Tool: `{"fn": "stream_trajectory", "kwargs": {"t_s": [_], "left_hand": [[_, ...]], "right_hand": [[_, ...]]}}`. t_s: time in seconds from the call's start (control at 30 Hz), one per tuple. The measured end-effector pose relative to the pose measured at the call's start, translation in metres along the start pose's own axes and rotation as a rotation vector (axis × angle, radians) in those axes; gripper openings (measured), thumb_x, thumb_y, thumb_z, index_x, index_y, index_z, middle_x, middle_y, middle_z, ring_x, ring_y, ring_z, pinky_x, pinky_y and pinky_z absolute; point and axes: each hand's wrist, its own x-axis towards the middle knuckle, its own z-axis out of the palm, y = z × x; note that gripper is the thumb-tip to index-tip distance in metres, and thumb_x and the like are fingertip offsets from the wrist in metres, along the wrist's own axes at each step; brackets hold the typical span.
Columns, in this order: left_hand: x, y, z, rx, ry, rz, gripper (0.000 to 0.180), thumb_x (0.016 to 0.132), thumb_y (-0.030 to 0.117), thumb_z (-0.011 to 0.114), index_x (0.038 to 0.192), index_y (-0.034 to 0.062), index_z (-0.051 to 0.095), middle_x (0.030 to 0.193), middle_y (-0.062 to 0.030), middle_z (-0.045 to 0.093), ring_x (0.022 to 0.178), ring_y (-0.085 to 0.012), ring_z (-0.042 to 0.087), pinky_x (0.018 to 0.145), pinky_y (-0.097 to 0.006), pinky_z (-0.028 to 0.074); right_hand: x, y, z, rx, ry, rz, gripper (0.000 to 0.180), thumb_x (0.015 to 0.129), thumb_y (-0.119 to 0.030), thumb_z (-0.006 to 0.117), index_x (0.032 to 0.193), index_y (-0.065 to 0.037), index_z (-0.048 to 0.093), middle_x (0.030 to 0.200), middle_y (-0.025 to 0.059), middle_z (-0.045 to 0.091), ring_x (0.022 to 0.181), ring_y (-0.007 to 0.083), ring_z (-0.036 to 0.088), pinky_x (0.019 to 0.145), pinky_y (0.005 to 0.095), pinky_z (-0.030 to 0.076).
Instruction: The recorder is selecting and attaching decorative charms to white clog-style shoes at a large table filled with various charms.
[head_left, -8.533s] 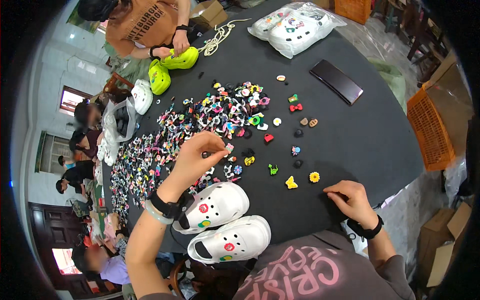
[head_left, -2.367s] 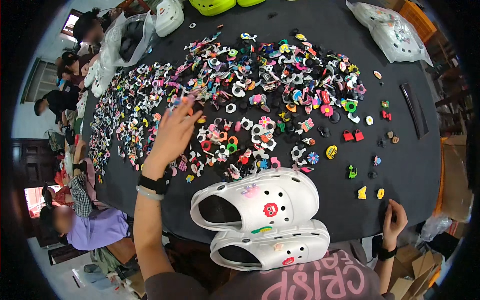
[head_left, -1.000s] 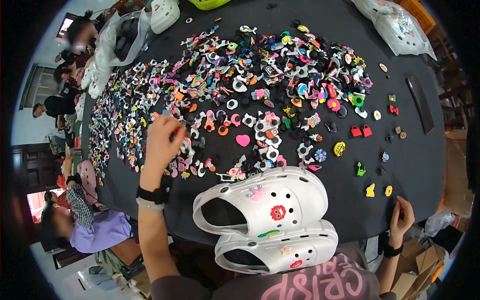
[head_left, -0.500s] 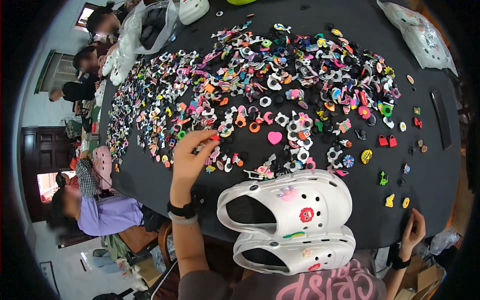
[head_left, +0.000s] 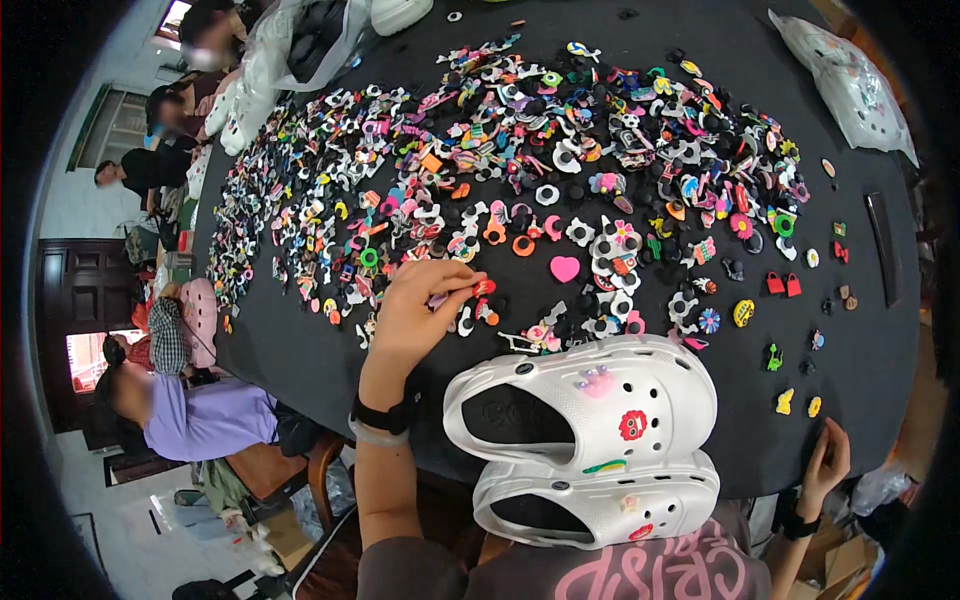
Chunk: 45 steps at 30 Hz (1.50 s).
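Note:
My left hand (head_left: 425, 312) reaches over the near side of the charm pile, thumb and forefinger pinched on a small red shoe charm (head_left: 484, 287). Just right of that wrist, two white clogs lie at the table's near edge: an upper clog (head_left: 665, 400) and a lower clog (head_left: 650, 495). The upper one carries a pink crown charm (head_left: 596, 381), a red round charm (head_left: 633, 425) and a green strip charm (head_left: 605, 466). At the table edge on the right rests my right hand (head_left: 826, 462), holding nothing, fingers loosely apart; nearest to it is a yellow flower charm (head_left: 815, 407).
A wide heap of mixed charms (head_left: 520, 130) covers the black table (head_left: 400, 440). Single charms, such as the red bag charms (head_left: 784, 285), lie on the right near a dark strip (head_left: 882, 248). Bagged clogs (head_left: 845, 80) stand far right. Other people sit along the left.
My left hand has moved right along the near side of the pile with the red charm between its fingertips. My right hand stays at the table edge.

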Motion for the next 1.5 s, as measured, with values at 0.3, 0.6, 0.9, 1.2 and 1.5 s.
{"fn": "stream_trajectory", "kwargs": {"t_s": [0.3, 0.6, 0.9, 1.2, 1.5], "left_hand": [[0.007, -0.001, 0.009, 0.085, 0.041, 0.029, 0.017, 0.081, 0.002, 0.07, 0.098, 0.0042, 0.072, 0.095, -0.0065, 0.071, 0.091, -0.0203, 0.066, 0.081, -0.031, 0.05], [-0.001, 0.011, -0.012, 0.128, 0.102, 0.16, 0.028, 0.077, 0.003, 0.073, 0.104, 0.0072, 0.071, 0.102, -0.008, 0.066, 0.095, -0.0241, 0.061, 0.083, -0.036, 0.047], [-0.017, 0.009, 0.004, 0.24, -0.024, 0.167, 0.033, 0.068, 0.015, 0.083, 0.097, 0.0075, 0.071, 0.102, -0.0077, 0.061, 0.099, -0.0264, 0.057, 0.086, -0.037, 0.044], [-0.022, 0.001, -0.029, 0.074, 0.265, -0.082, 0.041, 0.075, 0.015, 0.079, 0.114, 0.0063, 0.067, 0.109, -0.0088, 0.064, 0.09, -0.0212, 0.059, 0.082, -0.033, 0.048], [-0.037, 0.007, -0.029, 0.357, 0.031, 0.046, 0.025, 0.078, 0.009, 0.072, 0.103, 0.0049, 0.07, 0.105, -0.0095, 0.064, 0.097, -0.0307, 0.061, 0.087, -0.04, 0.047]], "right_hand": [[0.006, -0.01, 0.004, 0.015, 0.044, -0.073, 0.016, 0.092, 0.003, 0.058, 0.105, 0.001, 0.067, 0.08, 0.0, 0.059, 0.058, 0.0031, 0.039, 0.052, 0.0203, 0.028], [0.008, -0.015, 0.005, 0.017, 0.05, -0.066, 0.015, 0.092, 0.003, 0.059, 0.104, 0.001, 0.067, 0.081, 0.0015, 0.06, 0.061, 0.0044, 0.043, 0.054, 0.0206, 0.031], [0.006, -0.008, 0.004, 0.022, 0.04, -0.077, 0.017, 0.092, 0.003, 0.058, 0.106, 0.0, 0.067, 0.083, 0.0029, 0.061, 0.065, 0.0059, 0.048, 0.057, 0.0206, 0.035], [0.007, -0.014, 0.003, 0.024, 0.021, -0.054, 0.017, 0.093, 0.003, 0.058, 0.107, 0.0, 0.067, 0.084, 0.0027, 0.062, 0.064, 0.0056, 0.049, 0.057, 0.0207, 0.035], [0.005, -0.005, 0.005, 0.068, 0.011, 0.01, 0.016, 0.092, 0.003, 0.058, 0.106, 0.002, 0.066, 0.092, 0.0066, 0.066, 0.078, 0.0098, 0.06, 0.068, 0.0218, 0.045]]}}
